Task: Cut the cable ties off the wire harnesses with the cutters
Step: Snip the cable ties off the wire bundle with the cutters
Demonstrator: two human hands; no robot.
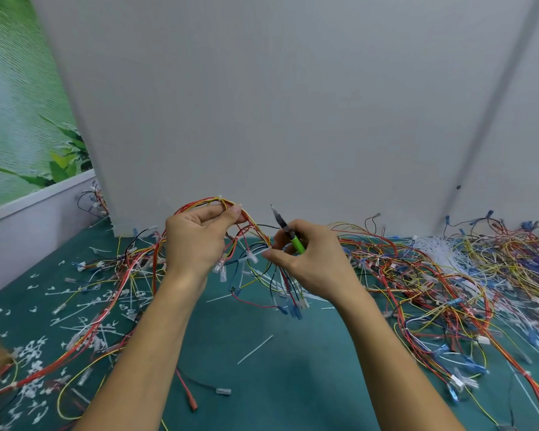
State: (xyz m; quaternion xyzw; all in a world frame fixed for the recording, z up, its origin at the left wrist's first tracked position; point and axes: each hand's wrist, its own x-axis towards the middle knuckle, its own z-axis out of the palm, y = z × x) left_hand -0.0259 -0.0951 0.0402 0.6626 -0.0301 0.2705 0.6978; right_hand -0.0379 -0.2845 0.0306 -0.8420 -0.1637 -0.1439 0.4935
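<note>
My left hand [196, 241] is raised above the green table and pinches a red, yellow and orange wire harness [249, 225] between thumb and fingertips. A small white cable tie [221, 198] sits on the bundle just above those fingers. The harness arches to the right and hangs down with clear and blue connectors at its ends. My right hand [311, 259] holds the green-handled cutters [288, 233], their tip pointing up and left, a short way from the tie. Its thumb and forefinger also touch wires of the same harness.
A big tangle of harnesses [448, 281] covers the table's right side, with a white bundle of uncut ties [433, 250]. Cut tie pieces [35, 353] and more wires litter the left. A grey partition wall [277, 104] stands right behind the hands. The green mat [277, 384] shows in front.
</note>
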